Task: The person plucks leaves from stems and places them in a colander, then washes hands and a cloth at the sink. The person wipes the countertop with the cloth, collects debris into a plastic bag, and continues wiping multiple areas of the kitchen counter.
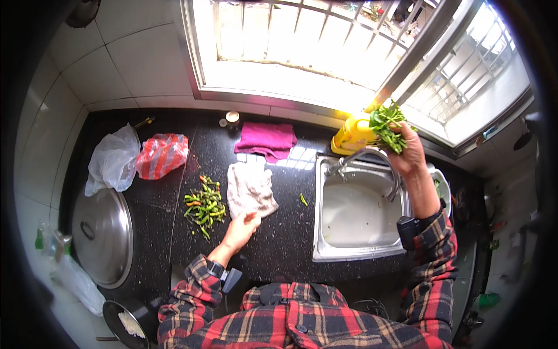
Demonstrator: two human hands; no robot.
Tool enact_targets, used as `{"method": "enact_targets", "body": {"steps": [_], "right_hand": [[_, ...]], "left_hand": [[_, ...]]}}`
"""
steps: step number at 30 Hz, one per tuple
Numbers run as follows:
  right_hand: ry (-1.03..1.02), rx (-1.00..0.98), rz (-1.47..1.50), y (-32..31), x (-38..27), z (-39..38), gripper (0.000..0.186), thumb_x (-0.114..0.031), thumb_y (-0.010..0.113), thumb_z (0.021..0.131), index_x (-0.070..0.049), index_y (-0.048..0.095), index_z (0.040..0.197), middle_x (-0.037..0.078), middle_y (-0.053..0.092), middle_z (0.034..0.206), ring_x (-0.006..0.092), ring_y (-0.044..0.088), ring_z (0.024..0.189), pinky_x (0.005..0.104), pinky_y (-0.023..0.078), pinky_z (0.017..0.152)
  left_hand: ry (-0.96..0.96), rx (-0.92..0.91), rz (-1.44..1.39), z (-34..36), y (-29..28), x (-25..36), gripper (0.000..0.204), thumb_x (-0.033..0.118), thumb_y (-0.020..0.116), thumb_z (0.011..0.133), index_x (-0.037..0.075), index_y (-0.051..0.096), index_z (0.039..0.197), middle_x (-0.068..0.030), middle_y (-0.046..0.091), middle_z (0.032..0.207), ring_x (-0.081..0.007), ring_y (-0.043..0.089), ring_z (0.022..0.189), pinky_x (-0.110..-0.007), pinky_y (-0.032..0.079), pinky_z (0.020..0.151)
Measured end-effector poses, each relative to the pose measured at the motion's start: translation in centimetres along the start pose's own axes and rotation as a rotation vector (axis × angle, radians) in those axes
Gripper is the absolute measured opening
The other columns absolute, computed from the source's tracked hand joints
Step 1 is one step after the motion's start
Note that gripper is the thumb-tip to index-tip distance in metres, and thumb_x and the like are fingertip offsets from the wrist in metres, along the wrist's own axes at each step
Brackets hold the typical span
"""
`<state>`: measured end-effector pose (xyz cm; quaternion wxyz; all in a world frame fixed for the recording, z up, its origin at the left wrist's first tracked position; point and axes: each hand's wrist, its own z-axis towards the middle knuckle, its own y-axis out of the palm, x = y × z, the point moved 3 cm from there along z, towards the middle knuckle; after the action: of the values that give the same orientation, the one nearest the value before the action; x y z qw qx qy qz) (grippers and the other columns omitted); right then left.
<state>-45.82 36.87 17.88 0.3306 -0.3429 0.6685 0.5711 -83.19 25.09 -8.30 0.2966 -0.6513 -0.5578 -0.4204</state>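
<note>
My right hand (409, 152) is raised beyond the sink's far right corner, closed round a bunch of leafy greens (383, 123). The leaves overlap a yellow plastic jug (350, 135) with a handle. My left hand (243, 228) is at the near edge of a crumpled whitish cloth (250, 187), its fingers pinched together on the fabric. Just left of that cloth lies a pile of green peppers (207, 206), a few of them reddish. One loose green pepper (303, 199) rests between the cloth and the sink.
A steel sink (317, 232) with a curved faucet (397, 183) is set into the black counter (279, 244). Behind the whitish cloth are a folded magenta cloth (266, 139) and a small jar (232, 117). Plastic bags (114, 160) and a large pot lid (103, 238) occupy the left.
</note>
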Motion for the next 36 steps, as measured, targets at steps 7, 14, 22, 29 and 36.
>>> {"method": "enact_targets", "body": {"steps": [7, 14, 22, 29, 36], "right_hand": [[-0.069, 0.138, -0.195, 1.5, -4.7, 10.9, 0.02, -0.022, 0.055, 0.095, -0.002, 0.056, 0.097, 0.012, 0.061, 0.101, 0.0256, 0.059, 0.093, 0.0417, 0.05, 0.084], [-0.091, 0.267, -0.326, 3.1, -3.6, 23.8, 0.018, -0.023, 0.06, 0.091, -0.005, 0.057, 0.093, 0.011, 0.06, 0.097, 0.0226, 0.058, 0.088, 0.0377, 0.05, 0.076], [-0.315, 0.208, -0.631, 7.8, 0.0, 36.8, 0.02, -0.001, 0.06, 0.074, -0.004, 0.057, 0.093, 0.004, 0.059, 0.08, 0.0153, 0.056, 0.069, 0.029, 0.047, 0.061], [-0.5, 0.341, -1.234, 7.3, 4.5, 47.4, 0.043, -0.014, 0.063, 0.074, -0.003, 0.056, 0.114, 0.012, 0.063, 0.084, 0.0231, 0.062, 0.078, 0.0328, 0.05, 0.069], [-0.457, 0.367, -1.557, 4.0, 8.3, 55.4, 0.072, -0.043, 0.067, 0.081, -0.007, 0.04, 0.137, 0.027, 0.041, 0.133, 0.0474, 0.04, 0.121, 0.0475, 0.034, 0.104]], "left_hand": [[-0.113, 0.065, 0.227, 1.9, -1.7, -1.4, 0.028, 0.024, 0.064, 0.09, -0.003, 0.065, 0.087, -0.0074, 0.067, 0.076, -0.0131, 0.066, 0.065, -0.025, 0.053, 0.056], [-0.244, 0.096, 0.024, 2.1, -1.7, -1.5, 0.026, 0.022, 0.067, 0.088, -0.002, 0.065, 0.079, -0.0077, 0.067, 0.07, -0.0129, 0.066, 0.06, -0.024, 0.051, 0.05], [-0.344, 0.06, -0.093, 2.4, -1.7, -1.5, 0.025, 0.022, 0.07, 0.086, -0.002, 0.065, 0.079, -0.0082, 0.068, 0.071, -0.0119, 0.066, 0.061, -0.022, 0.052, 0.052], [-0.42, 0.078, -0.124, 1.8, -1.3, 4.6, 0.017, 0.016, 0.068, 0.086, 0.0, 0.068, 0.081, -0.0086, 0.068, 0.068, -0.0142, 0.067, 0.061, -0.026, 0.054, 0.056], [-0.264, 0.076, -0.01, 3.5, -1.9, 9.6, 0.015, 0.013, 0.066, 0.087, 0.001, 0.066, 0.078, -0.0065, 0.067, 0.064, -0.0117, 0.065, 0.057, -0.025, 0.052, 0.054]]}}
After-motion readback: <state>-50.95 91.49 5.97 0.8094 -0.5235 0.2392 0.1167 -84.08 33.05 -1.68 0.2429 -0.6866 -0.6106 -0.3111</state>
